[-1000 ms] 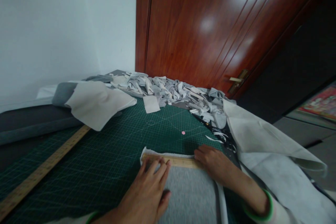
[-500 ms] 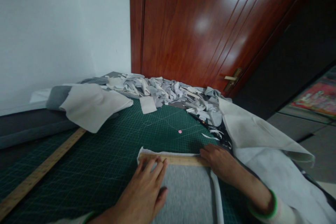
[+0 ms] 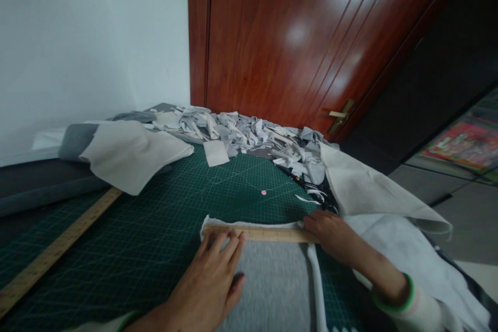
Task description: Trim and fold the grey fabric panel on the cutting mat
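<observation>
A piece of grey knit fabric with a pale rolled edge lies on the green cutting mat in front of me. Across its far end lies a short wooden ruler, with a strip of fabric showing beyond it. My left hand rests flat on the ruler's left part and the fabric, fingers stretched out. At the far right corner, the curled fingers of my right hand close on the fabric edge beside the ruler's end. Its thumb is hidden.
A longer wooden ruler lies at left, partly under draped cream fabric. Fabric scraps are heaped along the back by the brown door. A pink disc sits on the mat. Cream and white cloth covers the right side.
My right hand has shifted slightly right along the fabric's far edge, uncovering a small bit of the corner. My left hand stays on the ruler. The view has turned slightly.
</observation>
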A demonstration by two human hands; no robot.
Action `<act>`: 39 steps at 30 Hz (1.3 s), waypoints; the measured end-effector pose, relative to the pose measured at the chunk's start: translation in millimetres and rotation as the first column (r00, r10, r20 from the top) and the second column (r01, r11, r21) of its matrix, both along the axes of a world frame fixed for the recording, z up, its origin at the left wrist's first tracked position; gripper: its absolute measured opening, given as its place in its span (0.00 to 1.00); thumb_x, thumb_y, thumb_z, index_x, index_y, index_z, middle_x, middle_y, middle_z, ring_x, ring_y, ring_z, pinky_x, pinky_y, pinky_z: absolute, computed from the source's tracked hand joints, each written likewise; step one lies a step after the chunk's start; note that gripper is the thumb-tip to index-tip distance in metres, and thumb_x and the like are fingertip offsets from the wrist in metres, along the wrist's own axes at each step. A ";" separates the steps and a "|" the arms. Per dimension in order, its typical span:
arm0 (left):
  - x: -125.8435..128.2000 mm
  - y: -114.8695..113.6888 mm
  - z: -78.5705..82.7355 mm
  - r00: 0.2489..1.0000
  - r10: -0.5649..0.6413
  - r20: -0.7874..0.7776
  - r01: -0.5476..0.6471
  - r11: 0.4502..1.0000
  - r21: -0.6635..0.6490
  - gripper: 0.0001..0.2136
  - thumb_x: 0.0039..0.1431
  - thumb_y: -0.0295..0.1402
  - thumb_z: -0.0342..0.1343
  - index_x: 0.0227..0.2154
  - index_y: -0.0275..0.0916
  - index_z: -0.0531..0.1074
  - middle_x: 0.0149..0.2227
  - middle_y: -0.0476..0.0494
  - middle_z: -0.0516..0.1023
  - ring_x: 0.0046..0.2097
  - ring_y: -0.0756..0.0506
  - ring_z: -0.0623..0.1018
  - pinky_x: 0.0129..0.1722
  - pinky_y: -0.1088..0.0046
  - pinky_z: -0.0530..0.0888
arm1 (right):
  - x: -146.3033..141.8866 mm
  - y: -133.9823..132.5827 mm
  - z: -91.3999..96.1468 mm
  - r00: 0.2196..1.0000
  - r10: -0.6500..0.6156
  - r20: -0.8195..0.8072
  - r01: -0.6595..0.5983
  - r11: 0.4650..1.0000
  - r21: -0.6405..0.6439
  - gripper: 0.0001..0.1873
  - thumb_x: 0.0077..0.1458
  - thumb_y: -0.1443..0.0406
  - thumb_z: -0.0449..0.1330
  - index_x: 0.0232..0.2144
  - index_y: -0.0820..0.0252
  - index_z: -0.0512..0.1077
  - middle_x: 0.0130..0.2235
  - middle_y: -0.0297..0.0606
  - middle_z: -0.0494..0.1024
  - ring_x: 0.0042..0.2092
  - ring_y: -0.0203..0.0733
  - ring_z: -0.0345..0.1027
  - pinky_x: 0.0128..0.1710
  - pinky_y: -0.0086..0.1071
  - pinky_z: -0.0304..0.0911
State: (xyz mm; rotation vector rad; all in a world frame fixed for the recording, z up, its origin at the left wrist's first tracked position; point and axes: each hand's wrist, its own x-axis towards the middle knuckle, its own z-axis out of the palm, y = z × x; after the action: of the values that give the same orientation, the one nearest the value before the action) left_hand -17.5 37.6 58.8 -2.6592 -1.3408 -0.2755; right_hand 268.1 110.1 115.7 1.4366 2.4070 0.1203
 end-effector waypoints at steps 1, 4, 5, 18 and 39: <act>-0.1 -0.5 0.8 1.000 -0.001 -0.003 0.001 1.000 0.002 0.26 0.60 0.35 0.53 0.58 0.25 0.67 0.56 0.31 0.75 0.53 0.30 0.74 0.50 0.47 0.72 | 3.9 0.0 -0.8 1.000 -0.007 0.001 0.007 1.000 -0.003 0.18 0.54 0.81 0.48 0.38 0.65 0.74 0.40 0.48 0.79 0.45 0.52 0.74 0.46 0.43 0.69; -0.2 -0.9 1.3 1.000 -0.016 -0.014 0.017 0.999 0.046 0.25 0.59 0.35 0.54 0.57 0.24 0.68 0.54 0.29 0.76 0.52 0.29 0.74 0.48 0.48 0.73 | 12.4 1.0 -4.3 1.000 -0.012 -0.004 0.012 1.000 0.021 0.17 0.56 0.80 0.48 0.38 0.65 0.74 0.39 0.48 0.79 0.44 0.52 0.74 0.45 0.43 0.70; -0.2 -0.7 0.9 1.000 -0.021 -0.015 0.022 0.997 0.070 0.25 0.59 0.35 0.54 0.56 0.23 0.69 0.54 0.29 0.76 0.51 0.29 0.75 0.48 0.48 0.73 | 13.8 1.3 -5.4 1.000 -0.008 -0.004 0.008 0.999 0.031 0.17 0.57 0.79 0.48 0.38 0.65 0.74 0.39 0.48 0.79 0.43 0.53 0.74 0.45 0.44 0.70; 0.7 2.0 -1.9 0.998 -0.053 0.015 0.050 0.984 0.171 0.24 0.57 0.33 0.55 0.55 0.22 0.70 0.51 0.29 0.78 0.49 0.31 0.75 0.47 0.50 0.71 | 25.7 3.4 5.0 0.976 -0.080 -0.201 0.105 0.988 0.116 0.14 0.63 0.72 0.46 0.35 0.64 0.71 0.35 0.48 0.78 0.38 0.51 0.75 0.37 0.41 0.67; -3.8 4.4 0.0 0.994 -0.040 0.100 0.045 0.998 -0.042 0.26 0.62 0.32 0.53 0.62 0.31 0.61 0.64 0.32 0.64 0.63 0.33 0.64 0.59 0.46 0.66 | 7.0 10.2 -26.5 0.462 -0.227 -0.857 0.019 0.969 -0.247 0.21 0.66 0.52 0.44 0.36 0.58 0.70 0.38 0.39 0.80 0.43 0.43 0.74 0.48 0.39 0.65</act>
State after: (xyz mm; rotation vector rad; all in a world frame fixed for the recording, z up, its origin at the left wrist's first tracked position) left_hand -21.3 42.0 58.9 -2.7466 -1.3343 -0.3929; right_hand 275.2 120.3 89.2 1.8452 2.8779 -1.1980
